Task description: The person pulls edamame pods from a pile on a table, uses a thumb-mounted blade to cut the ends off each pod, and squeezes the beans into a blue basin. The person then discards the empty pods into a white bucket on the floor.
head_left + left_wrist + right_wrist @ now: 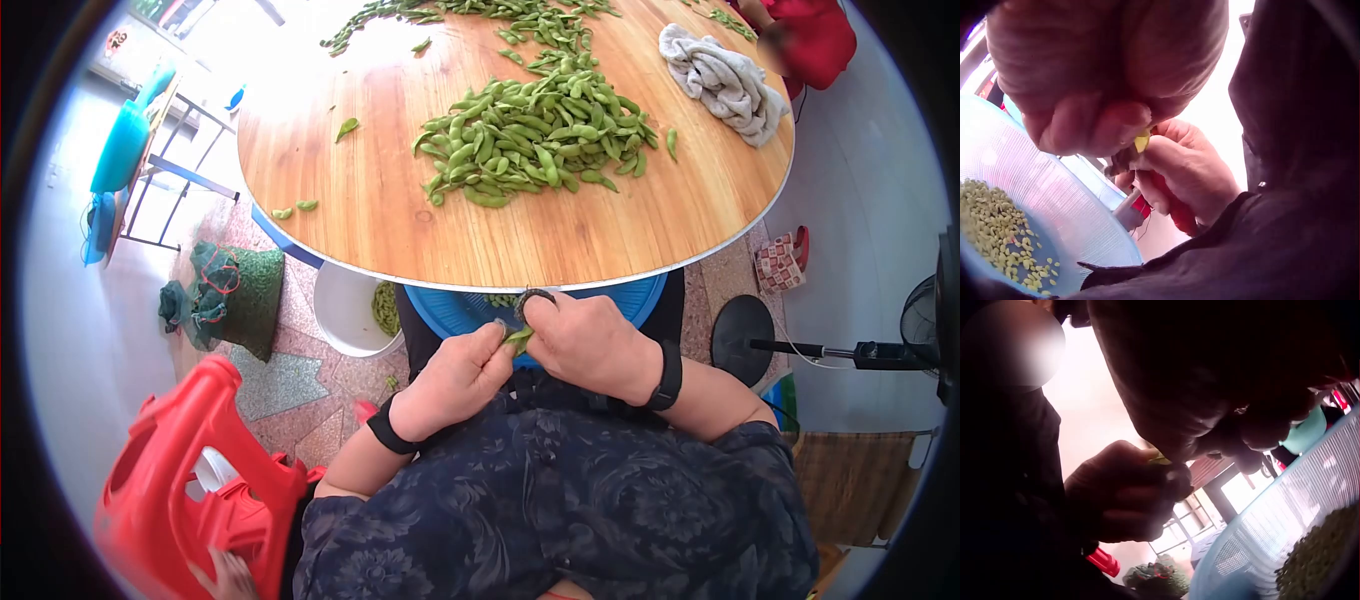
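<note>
Just past the table's near edge, both hands meet over a blue basin point(430, 308) at the person's lap. The left hand point(455, 380) pinches one end of a green edamame pod point(519, 340). Fingers of the right hand point(598, 345) pinch the pod's other end, and a dark loop point(538, 297) sits around one of them. In the left wrist view, a yellow-green bit of the pod point(1142, 140) shows between the fingertips; the rest is hidden. Shelled beans point(997, 231) lie in the basin below. A heap of edamame pods point(540, 130) rests on the table.
The round wooden table point(340, 235) carries a crumpled grey cloth point(722, 82). Left of the basin stands a white bucket point(340, 315), beside a green sack point(250, 295). A red plastic stool point(200, 440) is at lower left, a fan stand point(745, 340) at right.
</note>
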`<act>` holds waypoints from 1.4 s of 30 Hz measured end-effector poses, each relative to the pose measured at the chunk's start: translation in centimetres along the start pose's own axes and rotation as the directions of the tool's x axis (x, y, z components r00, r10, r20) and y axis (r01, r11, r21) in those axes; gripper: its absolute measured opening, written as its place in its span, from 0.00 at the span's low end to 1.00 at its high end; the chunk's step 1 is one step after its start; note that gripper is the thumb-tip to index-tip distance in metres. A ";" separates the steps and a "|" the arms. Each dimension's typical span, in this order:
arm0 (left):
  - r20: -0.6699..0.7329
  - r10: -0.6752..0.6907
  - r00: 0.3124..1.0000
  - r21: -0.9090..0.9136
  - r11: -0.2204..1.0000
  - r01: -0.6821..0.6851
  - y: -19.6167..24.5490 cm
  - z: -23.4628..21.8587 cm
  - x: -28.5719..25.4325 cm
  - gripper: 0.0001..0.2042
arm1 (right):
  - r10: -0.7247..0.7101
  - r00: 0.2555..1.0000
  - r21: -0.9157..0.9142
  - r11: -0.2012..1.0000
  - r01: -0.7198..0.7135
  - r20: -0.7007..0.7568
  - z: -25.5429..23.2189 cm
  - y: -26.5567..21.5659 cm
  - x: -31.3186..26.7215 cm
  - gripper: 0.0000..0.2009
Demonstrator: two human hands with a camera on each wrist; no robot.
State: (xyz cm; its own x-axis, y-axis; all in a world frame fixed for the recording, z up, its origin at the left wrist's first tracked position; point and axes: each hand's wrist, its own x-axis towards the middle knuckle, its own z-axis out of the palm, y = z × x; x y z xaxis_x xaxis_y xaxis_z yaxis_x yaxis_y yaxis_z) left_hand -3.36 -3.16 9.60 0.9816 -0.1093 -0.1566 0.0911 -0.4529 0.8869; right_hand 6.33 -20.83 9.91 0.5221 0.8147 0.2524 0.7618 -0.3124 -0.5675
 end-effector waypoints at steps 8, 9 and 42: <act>-0.078 -0.048 0.996 -0.029 0.999 0.046 -2.4 0.2 0.4 0.06 | 0.004 0.999 -0.196 0.981 0.006 0.052 0.0 0.7 -1.8 0.11; -0.106 -0.025 0.994 -0.023 0.999 0.022 -2.7 0.6 0.6 0.05 | 0.037 0.998 -0.167 0.986 -0.028 0.050 -0.2 0.7 -1.8 0.12; -0.359 -0.419 0.834 -0.467 0.854 0.228 -11.3 -7.2 -7.5 0.11 | -0.091 0.993 -0.245 0.967 0.070 -0.075 -3.5 2.0 10.8 0.05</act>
State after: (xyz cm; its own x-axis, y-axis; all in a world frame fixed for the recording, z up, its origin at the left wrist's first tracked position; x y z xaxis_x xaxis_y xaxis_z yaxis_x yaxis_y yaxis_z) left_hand -10.54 9.18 3.91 0.8408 0.4159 -0.3465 0.3803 0.0017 0.9249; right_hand 14.83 -14.33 14.26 0.4779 0.8008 0.3611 0.8673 -0.3649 -0.3387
